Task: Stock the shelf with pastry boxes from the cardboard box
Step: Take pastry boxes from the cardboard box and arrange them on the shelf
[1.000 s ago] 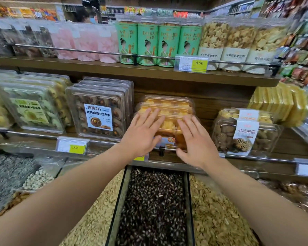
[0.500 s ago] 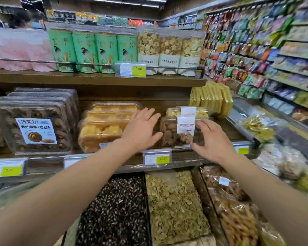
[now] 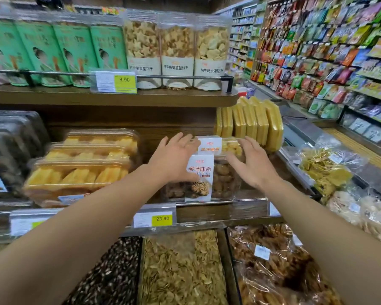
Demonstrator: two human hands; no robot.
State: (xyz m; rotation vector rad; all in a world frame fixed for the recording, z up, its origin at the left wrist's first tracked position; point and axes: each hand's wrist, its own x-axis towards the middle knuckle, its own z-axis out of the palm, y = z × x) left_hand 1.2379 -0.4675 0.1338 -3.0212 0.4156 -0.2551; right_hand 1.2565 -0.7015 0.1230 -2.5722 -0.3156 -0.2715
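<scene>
Now our left hand (image 3: 174, 158) and right hand (image 3: 254, 165), fingers apparently relaxed, flank the clear plastic cookie box with white label (image 3: 204, 179) on the wooden shelf (image 3: 220, 211); next, we square it against the rail.

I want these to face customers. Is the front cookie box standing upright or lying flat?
Upright. The front cookie box stands on the shelf rail's edge, its white label facing outward and reading right way up.
</scene>
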